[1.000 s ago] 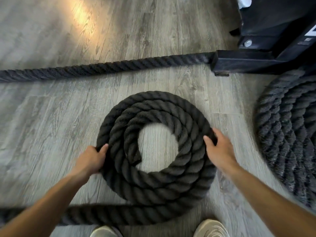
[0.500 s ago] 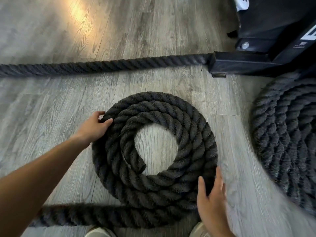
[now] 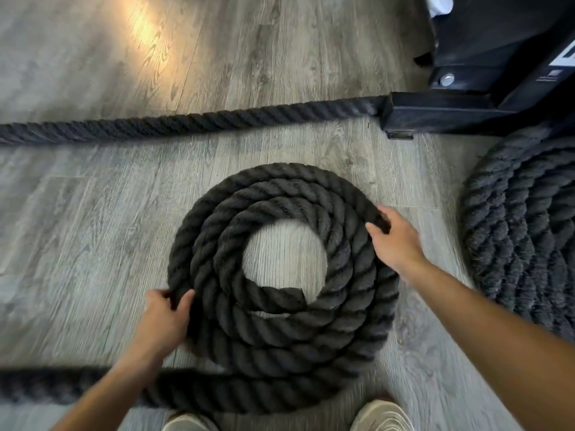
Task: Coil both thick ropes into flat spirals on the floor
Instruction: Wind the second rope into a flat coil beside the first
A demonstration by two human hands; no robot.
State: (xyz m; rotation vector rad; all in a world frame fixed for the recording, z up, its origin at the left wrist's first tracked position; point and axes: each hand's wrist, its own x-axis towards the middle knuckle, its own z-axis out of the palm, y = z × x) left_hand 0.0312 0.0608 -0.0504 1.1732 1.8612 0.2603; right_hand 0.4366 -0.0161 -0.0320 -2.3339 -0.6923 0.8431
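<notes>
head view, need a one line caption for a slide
Both hands, left hand and right hand, grip the outer turn of a thick dark twisted rope spiral on the grey wood-look floor.

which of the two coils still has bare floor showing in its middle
The centre coil, gripped by the left hand and right hand; the right-edge coil looks tightly packed.

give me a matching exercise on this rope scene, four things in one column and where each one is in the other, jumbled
Things:
1. left hand
2. right hand
3. finished coil
4. straight rope

Places:
A. far side of the floor, running to the black frame
B. lower left rim of the middle coil
C. right edge of the picture
D. upper right rim of the middle coil

Pairs: 1-B, 2-D, 3-C, 4-A
</notes>
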